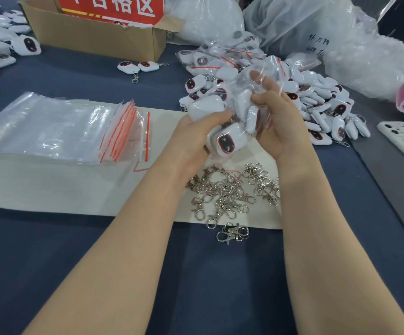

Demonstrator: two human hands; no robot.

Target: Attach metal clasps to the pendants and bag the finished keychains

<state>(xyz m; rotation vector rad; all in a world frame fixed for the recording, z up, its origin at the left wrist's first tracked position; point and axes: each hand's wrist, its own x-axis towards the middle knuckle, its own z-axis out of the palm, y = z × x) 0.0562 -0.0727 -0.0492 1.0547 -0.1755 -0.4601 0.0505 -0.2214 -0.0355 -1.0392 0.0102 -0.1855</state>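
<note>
Bare worktop [27, 250] open at 6–7 o'clock; blocked by clasp heap [225, 189] centre, bag stack [58, 126] at 9, pendant pile [317, 105] at 2, cardboard box [94, 37] at 11.

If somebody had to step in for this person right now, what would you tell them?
Left hand grips a bunch of pendants. Right hand pinches a clear bag over them.
Loose clasps lie on the white mat, empty bags are stacked at left, and the pendant pile is at right.
Done: this bunch seems partly bagged.
Left: finish and seal it, then carry on with the pile.
</note>
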